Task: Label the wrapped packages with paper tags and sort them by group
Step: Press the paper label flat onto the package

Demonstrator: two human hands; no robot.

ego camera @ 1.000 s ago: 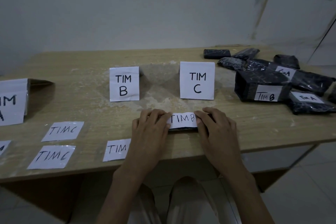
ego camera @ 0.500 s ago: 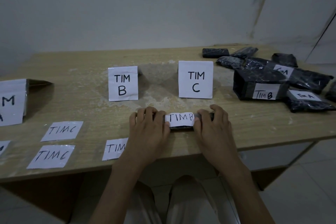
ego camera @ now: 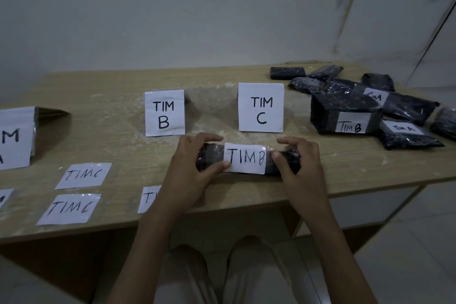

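Gripping a dark plastic-wrapped package at both ends, my left hand and right hand are holding it near the table's front edge, at six o'clock from the TIM C sign, its white tag reading TIMB.

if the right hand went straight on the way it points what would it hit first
Probably the TIM C sign: the right hand, gripping the package by its end, points forward and slightly left, and that sign stands just beyond it. Nothing seems to lie between, though depth is hard to judge.
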